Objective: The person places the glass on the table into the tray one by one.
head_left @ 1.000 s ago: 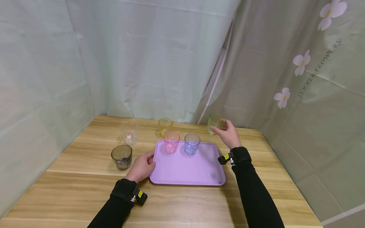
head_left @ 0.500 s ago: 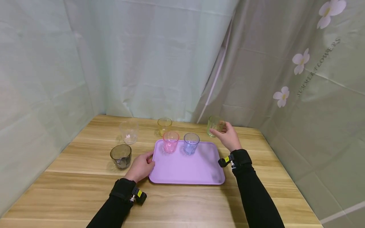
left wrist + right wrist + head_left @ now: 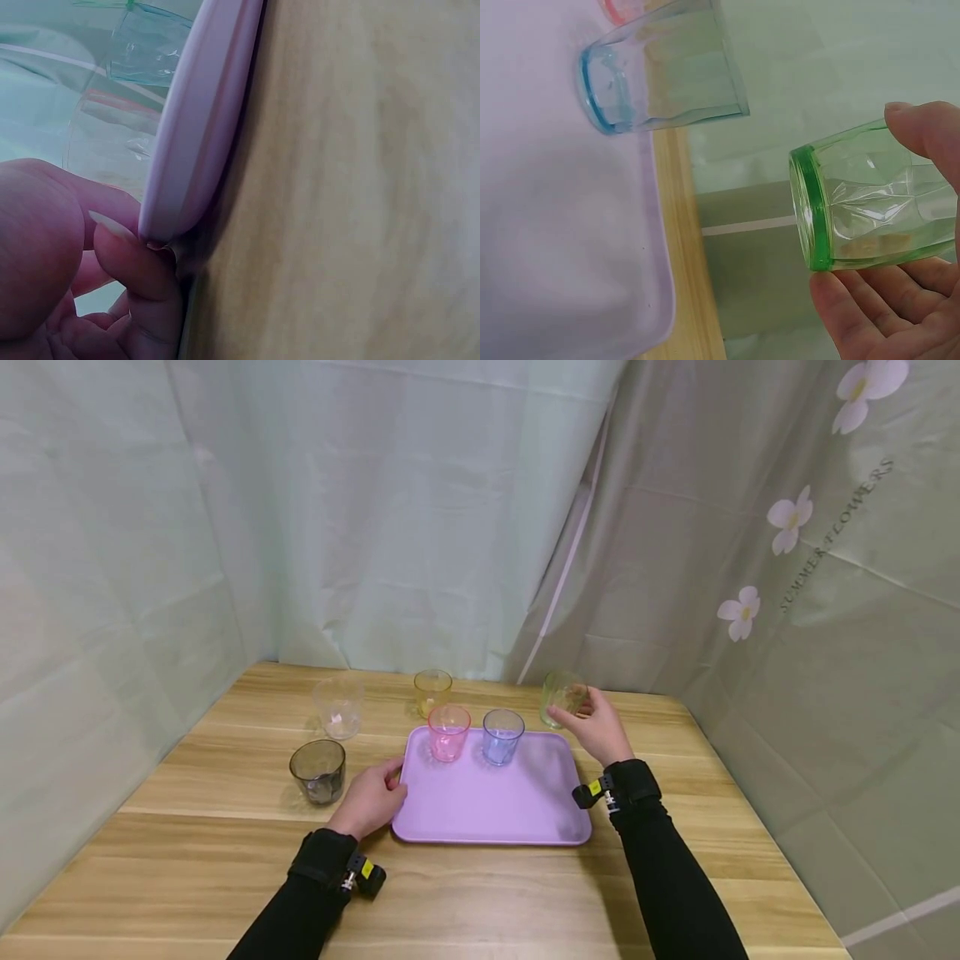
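Observation:
My right hand [image 3: 600, 727] grips a green glass [image 3: 877, 202] between thumb and fingers, just beyond the far right corner of the purple tray [image 3: 491, 810]. In the right wrist view the glass is held off the table. At the tray's left edge my left hand [image 3: 370, 802] pinches the rim; the left wrist view shows thumb and fingers [image 3: 142, 270] at the tray's corner. On the tray's far side stand a pink glass [image 3: 448, 739] and, right of it, a blue glass [image 3: 501, 743], both upright and apart.
Left of the tray a dark grey glass [image 3: 318, 774] stands near my left hand. Behind it is a clear glass [image 3: 340, 710]. A yellow glass [image 3: 432, 692] stands behind the pink one. Curtains [image 3: 420, 527] hang along the wooden table's [image 3: 480, 902] back and sides.
My right hand has brought the green glass slightly nearer and to the left, toward the tray. The left hand stays at the tray's edge, and the other glasses have not moved.

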Tool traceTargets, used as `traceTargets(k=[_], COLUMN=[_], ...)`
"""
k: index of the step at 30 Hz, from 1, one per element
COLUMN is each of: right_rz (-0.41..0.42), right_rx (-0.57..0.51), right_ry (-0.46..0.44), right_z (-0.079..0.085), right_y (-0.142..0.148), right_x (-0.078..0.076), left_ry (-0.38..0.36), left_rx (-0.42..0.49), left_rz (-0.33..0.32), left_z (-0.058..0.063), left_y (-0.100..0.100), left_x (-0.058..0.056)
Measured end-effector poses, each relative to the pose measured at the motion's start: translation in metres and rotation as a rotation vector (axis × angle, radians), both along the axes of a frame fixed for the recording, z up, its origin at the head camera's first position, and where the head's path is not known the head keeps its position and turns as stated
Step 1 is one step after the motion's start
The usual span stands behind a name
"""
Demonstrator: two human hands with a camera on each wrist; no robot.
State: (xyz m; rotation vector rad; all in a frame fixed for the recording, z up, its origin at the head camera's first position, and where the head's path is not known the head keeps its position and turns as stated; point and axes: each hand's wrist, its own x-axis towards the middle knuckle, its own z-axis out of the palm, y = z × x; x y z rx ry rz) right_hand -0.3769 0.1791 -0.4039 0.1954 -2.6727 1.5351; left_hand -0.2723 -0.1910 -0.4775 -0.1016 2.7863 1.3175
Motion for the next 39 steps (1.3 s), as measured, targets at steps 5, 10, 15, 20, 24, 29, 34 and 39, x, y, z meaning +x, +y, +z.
traceTargets(k=[5, 10, 15, 20, 24, 29, 34, 39], right_rz=[-0.005, 0.0, 0.009, 0.005, 0.003, -0.004, -0.015, -0.011], right_rx=[0.003, -0.001, 0.001, 0.008, 0.008, 0.015, 0.015, 0.0], right_ry=[-0.006, -0.007, -0.007, -0.017, -0.029, -0.035, -0.033, -0.045], right_z=[-0.003, -0.007, -0.014, -0.021, -0.025, -0.028, -0.034, -0.038], right_y=[-0.001, 0.0, 0.0, 0.0, -0.001, -0.001, -0.001, 0.0], right_x=[0.003, 0.004, 0.004, 0.004, 0.004, 0.008, 0.009, 0.009], left_ry=[0.012, 0.018, 0.021, 0.014, 0.009, 0.011, 0.01, 0.003], left_rx=[-0.006, -0.002, 0.002, 0.005, 0.008, 0.005, 0.006, 0.011], left_rz=[-0.002, -0.003, -0.006, -0.004, 0.001, 0.004, 0.004, 0.004], left_z=[0.0, -0.001, -0.002, -0.001, 0.001, 0.001, 0.001, 0.002], left_y=[-0.001, -0.001, -0.001, -0.001, 0.0, 0.001, 0.0, 0.001], left_x=[-0.001, -0.001, 0.0, 0.001, 0.001, 0.001, 0.001, 0.001])
